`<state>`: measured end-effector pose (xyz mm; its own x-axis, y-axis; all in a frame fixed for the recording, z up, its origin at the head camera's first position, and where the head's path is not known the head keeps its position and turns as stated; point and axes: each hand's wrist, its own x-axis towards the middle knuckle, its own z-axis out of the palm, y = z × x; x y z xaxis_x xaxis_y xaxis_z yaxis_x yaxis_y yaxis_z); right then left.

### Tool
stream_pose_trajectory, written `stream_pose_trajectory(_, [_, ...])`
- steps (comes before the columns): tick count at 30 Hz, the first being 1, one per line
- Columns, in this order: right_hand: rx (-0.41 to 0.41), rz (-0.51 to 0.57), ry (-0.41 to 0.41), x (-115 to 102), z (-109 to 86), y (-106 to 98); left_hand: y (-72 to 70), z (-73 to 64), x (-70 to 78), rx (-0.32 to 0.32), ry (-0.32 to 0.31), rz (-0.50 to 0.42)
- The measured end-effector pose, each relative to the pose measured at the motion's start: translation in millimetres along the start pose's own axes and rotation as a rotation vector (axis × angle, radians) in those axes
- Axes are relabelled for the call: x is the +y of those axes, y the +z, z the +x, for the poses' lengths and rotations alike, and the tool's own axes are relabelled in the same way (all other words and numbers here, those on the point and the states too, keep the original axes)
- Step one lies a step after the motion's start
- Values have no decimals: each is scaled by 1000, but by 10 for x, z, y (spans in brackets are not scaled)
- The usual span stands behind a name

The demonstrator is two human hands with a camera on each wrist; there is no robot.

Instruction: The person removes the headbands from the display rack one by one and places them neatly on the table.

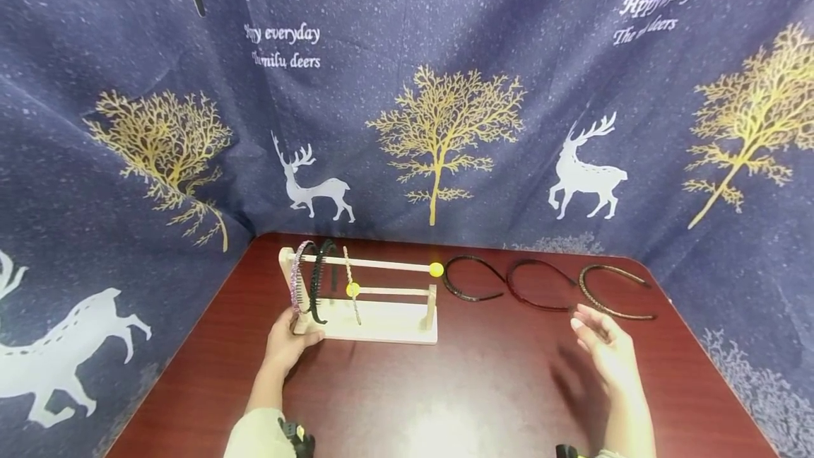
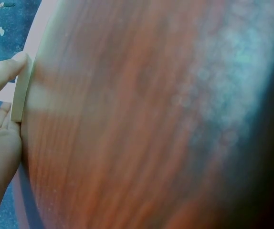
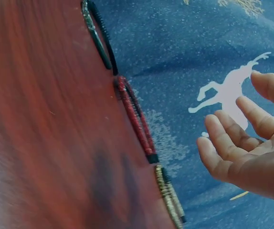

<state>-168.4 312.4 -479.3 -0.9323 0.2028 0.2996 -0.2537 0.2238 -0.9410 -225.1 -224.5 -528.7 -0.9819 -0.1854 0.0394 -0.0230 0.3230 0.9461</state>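
My left hand (image 1: 286,342) grips the left end of a pale wooden rack (image 1: 394,325), its thumb along the front of the base; in the left wrist view the hand (image 2: 1,143) pinches the base's corner. From the upper rod hang a pinkish glittery headband (image 1: 295,281) and a black toothed headband (image 1: 316,285). A thin pale twisted headband (image 1: 350,281) is by the yellow ball on the lower rod. Holding nothing, my right hand (image 1: 610,352) hovers over the table near a gold headband (image 1: 594,295), fingers loosely bent; the right wrist view shows its empty palm (image 3: 256,160).
Right of the rack lie a black headband (image 1: 464,297) and a dark red headband (image 1: 524,297), in a row with the gold one. The reddish-brown table (image 1: 483,387) meets a blue cloth backdrop (image 1: 394,182) printed with deer and trees.
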Motion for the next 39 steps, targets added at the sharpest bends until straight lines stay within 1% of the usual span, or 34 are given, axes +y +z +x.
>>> stream_pose_trajectory(2, [8, 64, 25, 171, -6, -24, 0, -2, -4, -1, -1, 1])
stream_pose_trajectory(3, [43, 136, 116, 167, 37, -35, -1, -5, -4, -2, -2, -2])
stream_pose_trajectory(5, [53, 166, 117, 338, 42, -66, -1, -5, -6, 0, 0, -10])
stream_pose_trajectory(6, [58, 158, 119, 396, 37, -78, -2, -4, -7, 0, 0, -14])
stream_pose_trajectory(9, [76, 147, 100, 470, -19, -93, -8, -6, -6, -7, -3, -10])
stream_pose_trajectory(12, [82, 125, 100, 337, -136, -86, -13, -16, -8, -15, -11, 19])
stream_pose_trajectory(15, [79, 113, 99, 45, -257, 4, -22, -21, -1, -19, -11, 29])
stream_pose_trajectory(18, [81, 99, 113, -277, -351, 150, -27, -20, 6, -21, -9, 27])
stream_pose_trajectory(19, [88, 90, 125, -366, -375, 208, -29, -18, 9, -23, -11, 23])
stream_pose_trajectory(20, [89, 87, 132, -408, -390, 252, -30, -17, 11, -25, -13, 21])
stream_pose_trajectory(22, [84, 75, 149, -445, -411, 323, -29, -13, 10, -25, -15, 27])
stream_pose_trajectory(24, [70, 71, 133, -318, -400, 354, -24, -5, 11, -31, -17, 29])
stream_pose_trajectory(25, [55, 84, 110, -244, -395, 371, -26, -3, 11, -31, -15, 28])
stream_pose_trajectory(28, [16, 101, 58, -152, -400, 456, -29, 3, 1, -30, -11, 32])
stream_pose_trajectory(29, [7, 123, 44, -161, -404, 499, -30, 3, -2, -28, -11, 30])
stream_pose_trajectory(31, [-4, 139, 37, -272, -427, 603, -30, 5, -13, -25, -12, 21])
stream_pose_trajectory(35, [-19, 118, 73, -461, -447, 778, -26, 11, -30, -28, -12, 5])
stream_pose_trajectory(38, [-48, 101, 79, -506, -450, 875, -23, 13, -34, -25, -8, 11])
stream_pose_trajectory(39, [-63, 111, 61, -498, -450, 903, -22, 12, -37, -25, -9, 14])
